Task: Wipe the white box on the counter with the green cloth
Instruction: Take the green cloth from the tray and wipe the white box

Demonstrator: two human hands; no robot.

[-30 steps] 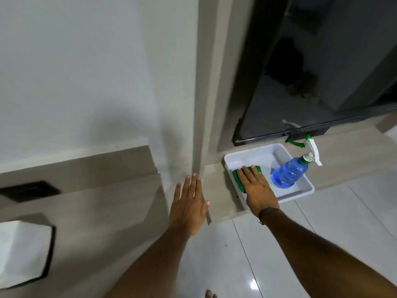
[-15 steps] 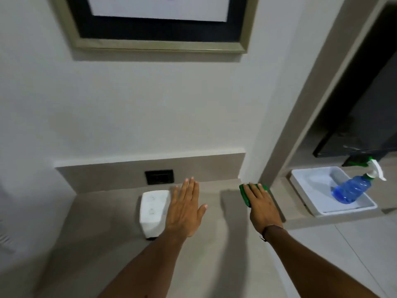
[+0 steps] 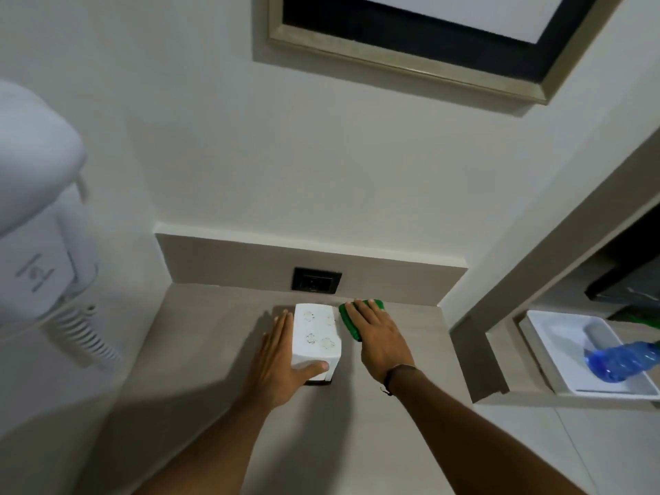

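Observation:
The white box (image 3: 316,337) stands on the beige counter (image 3: 200,351) below a black wall socket. My left hand (image 3: 276,366) lies against the box's left side, fingers flat along it and thumb wrapped over its near end. My right hand (image 3: 378,337) rests palm down just right of the box, pressing the green cloth (image 3: 348,321) onto the counter. The cloth shows only at my fingertips and along the edge beside the box; the remainder is hidden under my palm.
A black socket plate (image 3: 316,279) sits in the backsplash behind the box. A white wall-mounted hair dryer (image 3: 39,223) with a coiled cord hangs at the left. To the right, on a lower ledge, a white tray (image 3: 550,337) holds a blue spray bottle (image 3: 621,359). A framed picture (image 3: 428,48) hangs above.
My right hand carried the green cloth from the tray over to the counter beside the box. My left hand moved from the counter top to grip the box's left side.

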